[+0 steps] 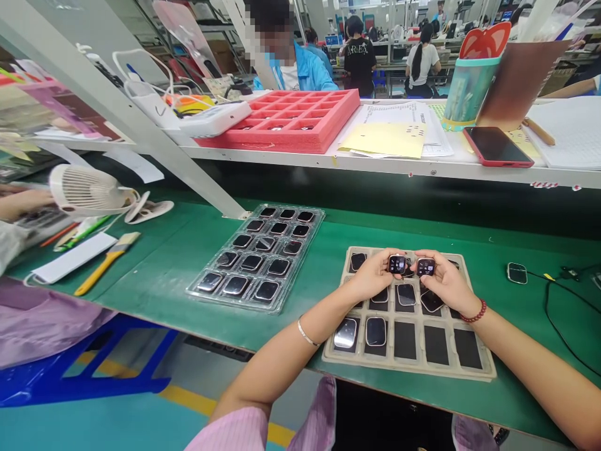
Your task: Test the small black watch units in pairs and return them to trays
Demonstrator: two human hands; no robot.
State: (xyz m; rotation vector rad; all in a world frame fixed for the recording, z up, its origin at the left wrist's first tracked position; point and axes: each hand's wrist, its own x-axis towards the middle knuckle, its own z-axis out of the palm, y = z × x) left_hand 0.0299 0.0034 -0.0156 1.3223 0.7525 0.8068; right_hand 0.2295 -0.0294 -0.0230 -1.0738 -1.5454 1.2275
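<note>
My left hand (373,275) has its fingers closed on a square smartwatch body (397,264) whose screen is lit. Beside it, my right hand (446,282) grips a second smartwatch (426,267), also lit, between thumb and fingers. Both watches are held side by side, a small gap apart, over a beige foam tray (408,369) with dark-lined compartments. Several watch bodies with dark screens lie in that tray, one of them a watch (376,331) in the front row. The wrists and palms hide part of the back rows.
A clear plastic tray (286,294) full of watch bodies lies to the left. At right, a watch (517,273) sits near black cables (547,307). A brush (107,263) and fan (89,190) are far left. A shelf (375,161) holds a red foam tray (300,141) and phone (498,147).
</note>
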